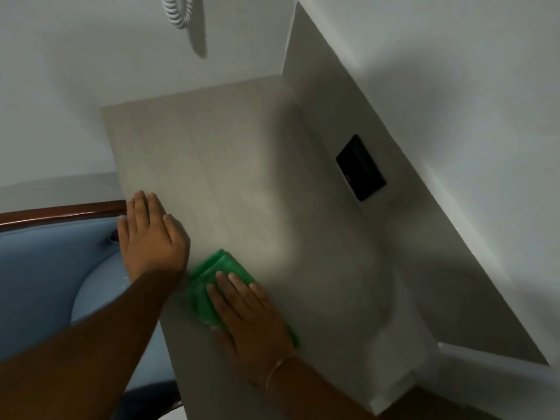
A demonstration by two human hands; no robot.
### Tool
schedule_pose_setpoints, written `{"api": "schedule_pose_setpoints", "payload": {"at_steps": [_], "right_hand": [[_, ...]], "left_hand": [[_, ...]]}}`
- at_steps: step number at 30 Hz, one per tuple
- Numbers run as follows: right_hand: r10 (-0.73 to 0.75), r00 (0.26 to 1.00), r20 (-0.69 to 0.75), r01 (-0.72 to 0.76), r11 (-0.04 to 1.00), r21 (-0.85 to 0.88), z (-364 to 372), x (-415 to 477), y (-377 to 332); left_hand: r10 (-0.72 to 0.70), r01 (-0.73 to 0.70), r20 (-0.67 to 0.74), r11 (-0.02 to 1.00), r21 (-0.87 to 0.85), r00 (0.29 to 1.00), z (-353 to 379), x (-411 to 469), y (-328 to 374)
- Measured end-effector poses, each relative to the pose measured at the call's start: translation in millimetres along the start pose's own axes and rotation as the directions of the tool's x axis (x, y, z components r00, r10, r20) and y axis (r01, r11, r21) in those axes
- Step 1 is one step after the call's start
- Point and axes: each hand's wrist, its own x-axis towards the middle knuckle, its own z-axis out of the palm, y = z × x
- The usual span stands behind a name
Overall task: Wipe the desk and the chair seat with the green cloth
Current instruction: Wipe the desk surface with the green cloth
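One view only, from the head camera, looking down at a pale wood-grain desk set into a corner of white walls. Both hands are on its near left part. The right hand lies flat on the green cloth, fingers spread and stretched out rather than curled, pressing the folded cloth onto the desk top; it pins the cloth under the palm and does not pinch it. The cloth shows ahead of and to the left of the fingers, and a green edge peeks out beside the wrist on the right. The left hand rests open at the desk's left edge, fingers straight and together, holding nothing, seemingly a brace. Just left of it is the chair seat, blue upholstery with a dark wooden rail behind, close against the desk.

As to handling, the cloth looks thin, soft and very light, folded in several layers. It should slide easily on the smooth desk, and would likely bunch or unfold if pushed by one corner. A flat palm over its middle, with fingers spread to the edges, seems the best hold for wiping; lifting it across to the chair would call for a pinch through all the layers.

Farther off, a black panel sits in the side wall, and a coiled white cord hangs at the top. The desk top is otherwise bare, so nothing blocks a stroke
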Motion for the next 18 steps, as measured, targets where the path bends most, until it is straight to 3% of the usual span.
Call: {"api": "schedule_pose_setpoints", "payload": {"at_steps": [3, 7, 11, 18], "right_hand": [[0.018, 1.000, -0.012, -0.018, 1.000, 0.004, -15, -14, 37], [0.287, 0.958, -0.020, -0.287, 0.958, -0.022, -41, -23, 120], [0.484, 0.874, -0.034, -0.486, 0.873, -0.044, -76, 2, 188], [0.701, 0.697, -0.150, -0.707, 0.707, 0.018, -71, 78, 179]], "left_hand": [[0.013, -0.013, 0.001, 1.000, -0.001, 1.000, 0, -55, -5], [0.049, -0.049, -0.009, 0.999, 0.019, 0.999, 10, -132, -15], [0.007, -0.007, -0.023, 1.000, -0.004, 1.000, 11, -143, -3], [0.018, -0.018, 0.006, 1.000, 0.001, 1.000, 8, -138, 1]]}}
